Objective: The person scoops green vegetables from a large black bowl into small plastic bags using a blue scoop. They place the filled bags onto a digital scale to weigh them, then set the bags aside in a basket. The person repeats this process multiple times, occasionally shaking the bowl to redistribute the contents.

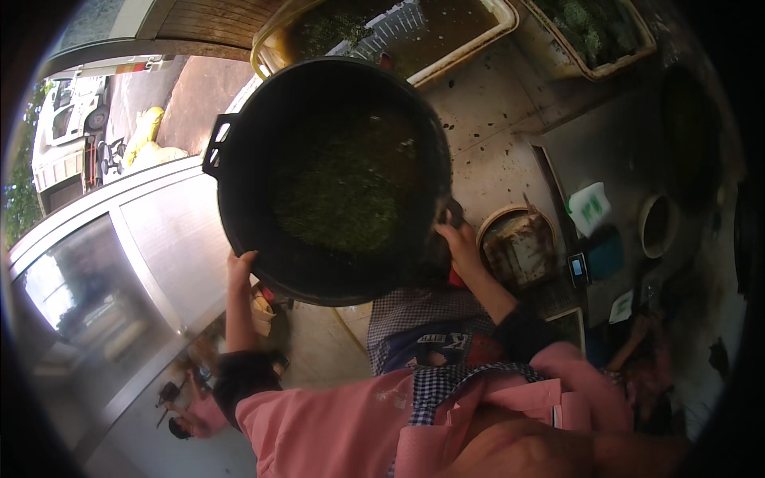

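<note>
A large black plastic tub point(334, 281) fills the space before me, held up above the tiled floor. Shredded-looking green leaves point(340, 209) lie low inside it, with wet glints near them. My left hand point(241, 263) grips the rim at the near left, thumb over the edge. At the right side, my right hand point(457, 236) holds the tub around its dark side handle. Another handle point(218, 146) sticks out on the far left, untouched. Beyond the tub stands a pale rectangular tank point(505, 18) of brown water, with a slotted plastic basket point(394, 27) in it.
A second tank point(597, 74) with green leaves stands at the far right. A round bucket point(553, 230) sits by my right arm, near a small device with a lit screen point(577, 270). A glazed metal door point(143, 257) is at left. Co-workers point(200, 415) point(642, 352) are on both sides.
</note>
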The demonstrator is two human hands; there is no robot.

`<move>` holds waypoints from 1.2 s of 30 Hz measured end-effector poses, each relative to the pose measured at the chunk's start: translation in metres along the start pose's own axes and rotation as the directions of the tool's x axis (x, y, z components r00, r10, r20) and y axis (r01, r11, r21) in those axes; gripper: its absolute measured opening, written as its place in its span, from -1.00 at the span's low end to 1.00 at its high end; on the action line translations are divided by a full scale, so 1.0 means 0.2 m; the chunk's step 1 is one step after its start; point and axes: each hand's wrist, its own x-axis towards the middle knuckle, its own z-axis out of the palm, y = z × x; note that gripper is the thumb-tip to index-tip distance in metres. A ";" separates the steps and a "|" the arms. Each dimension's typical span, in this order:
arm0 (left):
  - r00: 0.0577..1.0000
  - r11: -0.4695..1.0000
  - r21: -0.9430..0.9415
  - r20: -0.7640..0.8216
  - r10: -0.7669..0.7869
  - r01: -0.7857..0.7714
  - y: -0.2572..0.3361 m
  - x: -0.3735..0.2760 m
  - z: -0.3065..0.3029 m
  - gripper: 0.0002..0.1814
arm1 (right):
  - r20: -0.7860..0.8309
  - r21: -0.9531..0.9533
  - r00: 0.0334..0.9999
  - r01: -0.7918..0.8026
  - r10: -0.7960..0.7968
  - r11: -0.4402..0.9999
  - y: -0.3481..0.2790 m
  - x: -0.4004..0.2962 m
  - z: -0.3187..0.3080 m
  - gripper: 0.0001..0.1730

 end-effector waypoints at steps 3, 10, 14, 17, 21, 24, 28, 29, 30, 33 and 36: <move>0.998 0.996 -0.052 -0.006 0.069 -0.070 0.08 0.28 -0.18 -0.55 | 0.140 -0.134 0.971 0.211 -0.192 0.968 -0.07 0.32 0.30 -0.73; 0.979 0.982 -0.179 -0.203 0.026 -0.063 0.06 0.95 -0.23 -0.60 | 0.157 -0.167 0.984 0.116 -0.090 0.979 -0.17 0.75 0.79 -0.70; 0.974 0.967 -0.241 -0.227 0.028 -0.084 -0.09 1.19 -0.18 -0.61 | 0.110 -0.121 0.992 0.081 -0.067 0.989 -0.19 0.80 0.89 -0.71; 0.990 0.865 -0.498 -0.142 -0.014 -0.060 -0.22 1.18 -0.09 -0.63 | 0.080 -0.062 0.995 0.068 -0.063 0.996 -0.16 0.84 0.90 -0.72; 0.983 0.645 -0.749 0.038 -0.182 0.149 -0.57 0.96 0.19 -0.51 | 0.037 -0.102 0.995 0.099 -0.095 0.990 -0.13 0.79 0.96 -0.72; 0.980 0.596 -0.784 0.078 -0.183 0.174 -0.45 0.75 0.45 -0.41 | 0.033 -0.242 0.974 0.223 -0.222 0.944 -0.10 0.80 0.97 -0.74; 0.981 0.677 -0.731 -0.055 -0.188 0.089 -0.49 0.72 0.44 -0.44 | 0.071 -0.434 0.997 0.036 -0.005 0.900 -0.28 0.86 0.88 -0.56; 0.982 0.665 -0.744 -0.069 -0.176 0.067 -0.49 0.70 0.44 -0.46 | 0.055 -0.307 0.998 0.019 -0.002 0.951 -0.34 0.95 0.83 -0.45; 0.981 0.674 -0.734 -0.060 -0.183 0.081 -0.45 0.69 0.43 -0.46 | 0.046 -0.175 0.999 0.003 0.005 0.985 -0.42 1.06 0.82 -0.32; 0.975 0.672 -0.735 -0.075 -0.208 0.087 -0.46 0.66 0.44 -0.45 | -0.013 -0.802 0.854 0.301 -0.519 0.516 -0.39 1.61 0.83 -0.28; 0.981 0.670 -0.742 -0.120 -0.154 0.015 -0.40 0.71 0.45 -0.42 | -0.026 -0.928 0.931 0.113 -0.364 0.355 -0.19 2.22 0.75 0.02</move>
